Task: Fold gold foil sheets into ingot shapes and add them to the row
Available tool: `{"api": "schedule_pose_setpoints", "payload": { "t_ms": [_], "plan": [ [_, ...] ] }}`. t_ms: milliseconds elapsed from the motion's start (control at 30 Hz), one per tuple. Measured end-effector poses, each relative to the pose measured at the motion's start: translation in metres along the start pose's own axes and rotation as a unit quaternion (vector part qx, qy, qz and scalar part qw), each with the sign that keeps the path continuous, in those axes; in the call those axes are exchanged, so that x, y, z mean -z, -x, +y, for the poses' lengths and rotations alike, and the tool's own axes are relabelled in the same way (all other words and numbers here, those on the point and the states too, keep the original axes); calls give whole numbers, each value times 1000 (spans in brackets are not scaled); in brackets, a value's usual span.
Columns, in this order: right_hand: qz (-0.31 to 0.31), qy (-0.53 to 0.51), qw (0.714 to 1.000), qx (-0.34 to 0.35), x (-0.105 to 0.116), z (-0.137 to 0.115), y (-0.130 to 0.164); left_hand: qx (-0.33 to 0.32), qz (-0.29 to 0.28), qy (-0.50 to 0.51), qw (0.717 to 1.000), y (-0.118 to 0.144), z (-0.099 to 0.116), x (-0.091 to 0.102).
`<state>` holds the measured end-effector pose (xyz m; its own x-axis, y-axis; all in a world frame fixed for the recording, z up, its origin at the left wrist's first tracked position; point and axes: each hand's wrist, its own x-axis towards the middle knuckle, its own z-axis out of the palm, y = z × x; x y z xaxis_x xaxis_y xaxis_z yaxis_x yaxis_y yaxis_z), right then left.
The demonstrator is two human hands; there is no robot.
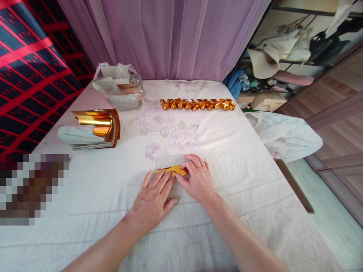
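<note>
**Both palms flat on a gold paper sheet**

Forearms come in from the bottom edge, mine, bare to the wrists. My left hand (151, 202) lies flat, fingers spread and pressed on the near part of a small sheet of paper (171, 163), gripping nothing. My right hand (198, 179) rests just beside it, fingers bent over the folded gold strip of that sheet, pinning it down against the white flowered cloth (227, 151) that covers the table. The sheet's pale back shows beyond my fingertips.

Further out, to my left, a stack of gold-faced papers (95, 128) curls upward at its top leaves. Behind it sits a clear plastic bag (119, 85) holding more paper. Across the far side runs a row of folded gold pieces (197, 104), laid end to end, touching. A lilac curtain (170, 34) hangs behind
</note>
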<state>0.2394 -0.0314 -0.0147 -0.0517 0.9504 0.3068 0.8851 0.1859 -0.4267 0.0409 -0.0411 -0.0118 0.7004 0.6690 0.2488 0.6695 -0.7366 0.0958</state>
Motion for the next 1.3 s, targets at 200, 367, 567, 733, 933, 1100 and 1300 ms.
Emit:
{"api": "schedule_pose_setpoints", "payload": {
  "t_ms": [200, 367, 567, 733, 933, 1100, 1300],
  "plan": [
    [-1, -12, 1000, 5, 1, 3, 0, 0, 0, -1, 1000, 0, 0, 0],
    [-13, -31, 999, 3, 3, 6, -1, 0, 7, 2, 1000, 0, 0, -1],
    [-34, -63, 997, -1, 5, 15, -2, -1, 6, -4, 1000, 1, 0, -1],
    [-61, -84, 995, 1, 6, 22, -3, -2, 4, -6, 1000, 0, -1, 0],
    [-117, -97, 988, -6, 12, 28, -5, -4, -2, -5, 1000, 0, -1, 0],
    [-124, -105, 987, 8, 14, 33, -6, 1, -7, 0, 1000, 0, -1, 0],
    [-61, -88, 994, -18, 8, 19, -6, 5, -5, 10, 1000, -1, -1, 0]
  ]
}}
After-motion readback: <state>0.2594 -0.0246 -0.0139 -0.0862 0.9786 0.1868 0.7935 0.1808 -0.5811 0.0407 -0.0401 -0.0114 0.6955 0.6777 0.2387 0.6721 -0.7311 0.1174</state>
